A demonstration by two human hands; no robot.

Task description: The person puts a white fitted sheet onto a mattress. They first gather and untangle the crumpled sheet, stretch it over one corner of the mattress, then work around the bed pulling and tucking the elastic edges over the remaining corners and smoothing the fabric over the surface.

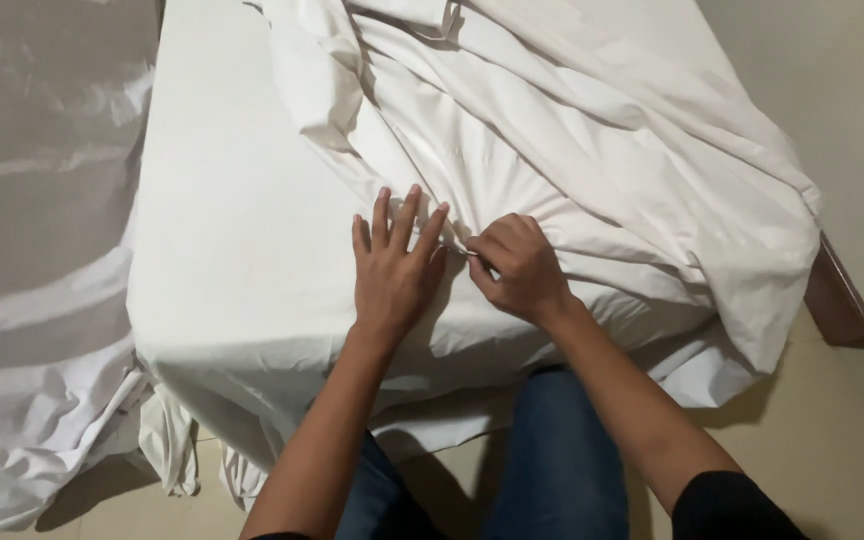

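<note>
A rumpled white sheet [592, 140] lies heaped over the right half of a bed with a smooth white cover [242, 230]. My left hand [395, 268] rests flat on the bed at the sheet's near edge, fingers spread and pointing away from me. Right beside it, my right hand [520, 268] is curled and pinches a fold of the sheet's edge between thumb and fingers. The sheet's folds fan out from that pinch toward the far right. My legs in blue jeans [552, 460] stand against the bed's foot.
More white bedding [32, 300] hangs at the left, down to a pale tiled floor [842, 440]. A dark wooden piece [837, 300] juts out at the bed's right side. The sheet overhangs the bed's right corner.
</note>
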